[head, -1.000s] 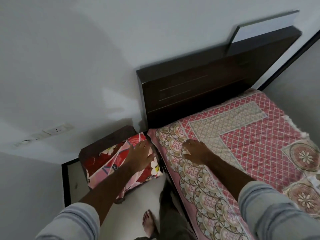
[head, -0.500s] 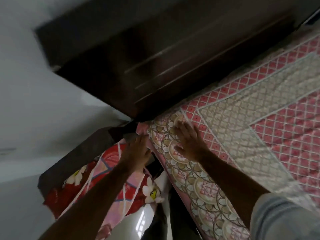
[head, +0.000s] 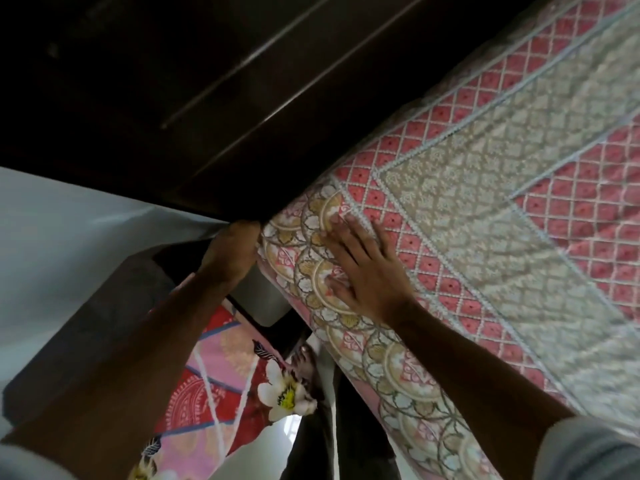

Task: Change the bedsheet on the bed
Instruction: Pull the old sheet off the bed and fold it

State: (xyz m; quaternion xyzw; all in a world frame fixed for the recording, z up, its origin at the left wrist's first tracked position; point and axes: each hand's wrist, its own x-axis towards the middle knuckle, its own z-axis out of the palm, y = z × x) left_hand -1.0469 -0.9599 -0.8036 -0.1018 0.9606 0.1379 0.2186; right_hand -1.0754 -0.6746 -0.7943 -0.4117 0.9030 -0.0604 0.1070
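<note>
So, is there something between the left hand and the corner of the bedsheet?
Nothing visible. The left hand is already at the bedsheet corner beside the dark headboard, apparently touching its edge. The right hand lies flat on the sheet next to it.

The left hand's (head: 231,252) fingertips are disappearing behind the bedsheet (head: 467,216) corner at frame center, so its grip is unclear. The headboard (head: 207,98) is running off the top edge. A floral cloth (head: 221,386) is lying partly hidden behind the left forearm.
</note>
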